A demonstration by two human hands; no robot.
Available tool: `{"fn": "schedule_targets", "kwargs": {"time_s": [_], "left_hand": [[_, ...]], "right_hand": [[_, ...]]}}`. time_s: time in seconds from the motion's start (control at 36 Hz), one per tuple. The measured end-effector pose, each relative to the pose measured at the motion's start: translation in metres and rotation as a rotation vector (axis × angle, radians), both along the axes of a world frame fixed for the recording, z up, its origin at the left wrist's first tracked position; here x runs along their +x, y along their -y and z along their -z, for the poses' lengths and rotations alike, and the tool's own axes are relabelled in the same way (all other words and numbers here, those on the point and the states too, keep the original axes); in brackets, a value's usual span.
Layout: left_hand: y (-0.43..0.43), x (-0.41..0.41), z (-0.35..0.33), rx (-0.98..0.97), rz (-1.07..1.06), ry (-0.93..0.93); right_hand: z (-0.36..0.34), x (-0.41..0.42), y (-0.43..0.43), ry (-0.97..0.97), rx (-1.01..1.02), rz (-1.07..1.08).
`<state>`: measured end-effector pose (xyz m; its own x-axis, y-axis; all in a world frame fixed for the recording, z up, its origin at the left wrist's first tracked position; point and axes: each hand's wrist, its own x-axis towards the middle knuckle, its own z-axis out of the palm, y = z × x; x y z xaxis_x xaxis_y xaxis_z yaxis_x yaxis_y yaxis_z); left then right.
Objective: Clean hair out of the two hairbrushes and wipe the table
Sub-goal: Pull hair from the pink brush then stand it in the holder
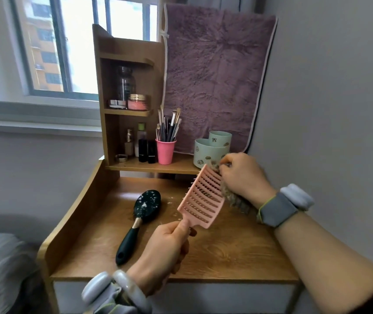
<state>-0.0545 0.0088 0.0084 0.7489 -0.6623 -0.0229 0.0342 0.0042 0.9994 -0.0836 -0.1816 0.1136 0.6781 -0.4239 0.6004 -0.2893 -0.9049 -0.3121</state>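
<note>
One black brush (146, 207); left hand (167, 250) grips pink brush (203, 198) (right hand (242, 175): hair (235, 200)).

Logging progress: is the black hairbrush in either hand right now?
No, the black hairbrush lies on the table; the left hand grips the pink brush and the right hand pinches hair on it.

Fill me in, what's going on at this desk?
A person is cleaning the pink brush. The left hand grips its handle and holds it up over the table, while the right hand pinches a clump of hair at the bristle side. The black brush lies on the table, flecked with white bits, with neither hand on it. A few pale specks lie on the wood beside it, so the wipe is not yet done.
</note>
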Motion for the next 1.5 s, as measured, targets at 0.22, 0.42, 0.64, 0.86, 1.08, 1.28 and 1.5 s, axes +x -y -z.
{"fn": "schedule_targets", "kwargs": {"time_s": [0.22, 0.42, 0.64, 0.86, 1.08, 1.28, 1.5], "left_hand": [[0.005, 0.002, -0.008, -0.018, -0.033, 0.015], [-0.006, 0.008, -0.005, -0.029, -0.052, -0.042], [0.001, 0.006, -0.011, -0.054, -0.034, -0.015], [0.007, 0.01, -0.013, -0.144, -0.001, -0.245], [0.004, 0.019, -0.014, -0.02, -0.031, -0.188], [0.007, 0.002, -0.011, 0.018, 0.039, -0.09], [0.015, 0.002, -0.017, 0.005, -0.028, -0.007]], "right_hand": [[0.012, -0.002, -0.028, 0.086, -0.15, -0.224], [0.024, -0.008, -0.01, 0.004, -0.133, -0.163], [0.013, -0.006, -0.015, 0.074, -0.076, -0.197], [0.056, -0.027, -0.056, 0.105, -0.152, -0.32], [0.051, -0.024, -0.058, 0.087, 0.008, -0.422], [0.005, 0.001, -0.034, 0.264, 0.097, -0.173], [0.032, -0.009, -0.063, 0.116, -0.091, -0.381]]}}
